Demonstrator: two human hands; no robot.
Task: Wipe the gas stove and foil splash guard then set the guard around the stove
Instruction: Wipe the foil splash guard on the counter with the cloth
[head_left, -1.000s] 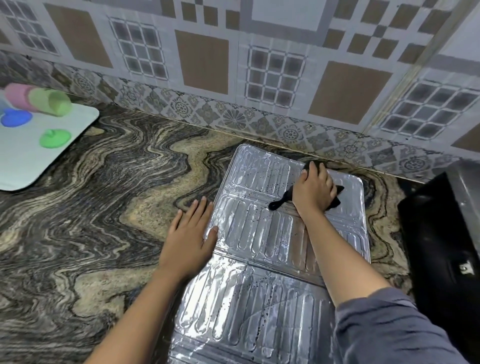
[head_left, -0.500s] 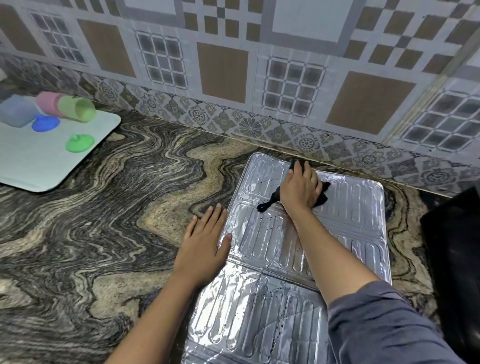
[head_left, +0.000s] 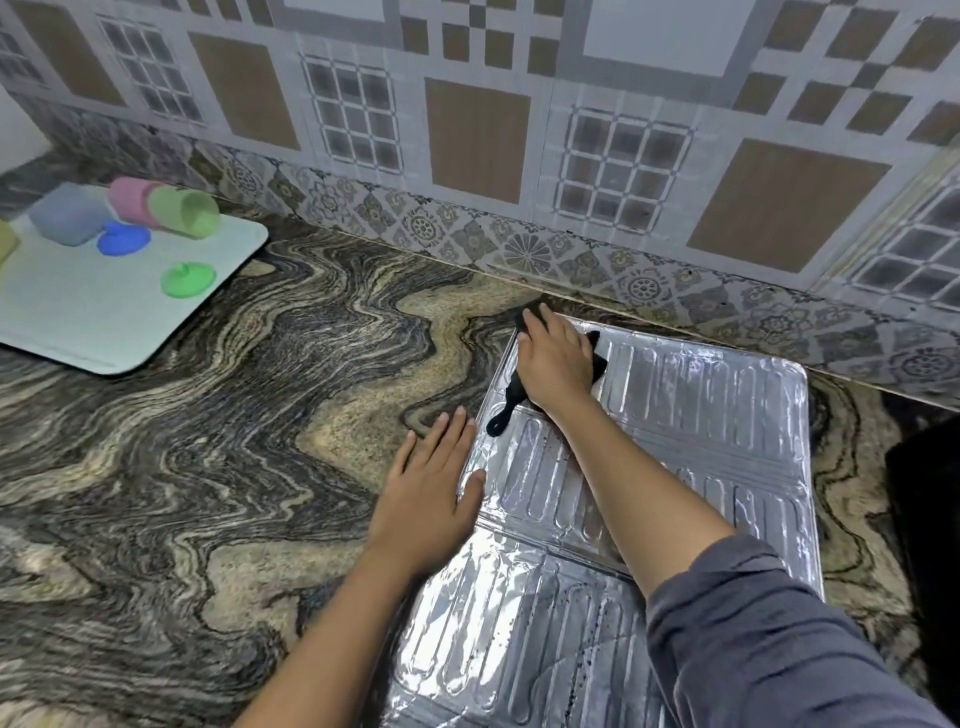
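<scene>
The foil splash guard (head_left: 701, 415) lies flat on the marbled counter (head_left: 260, 441), right of centre. The left hand (head_left: 431, 499) rests at its left edge, fingers straight, thumb on the foil; beyond it the right hand (head_left: 558, 364), fingers flattened, presses a black cloth (head_left: 506, 413) onto the guard's far-left corner. Far left, a white tray (head_left: 104, 332) holds coloured cups (head_left: 182, 210).

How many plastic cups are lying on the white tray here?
3: a blue-grey cup, a pink cup and a green cup, together at the far end of the tray. A yellow thing cut by the left edge may be a fourth.
</scene>
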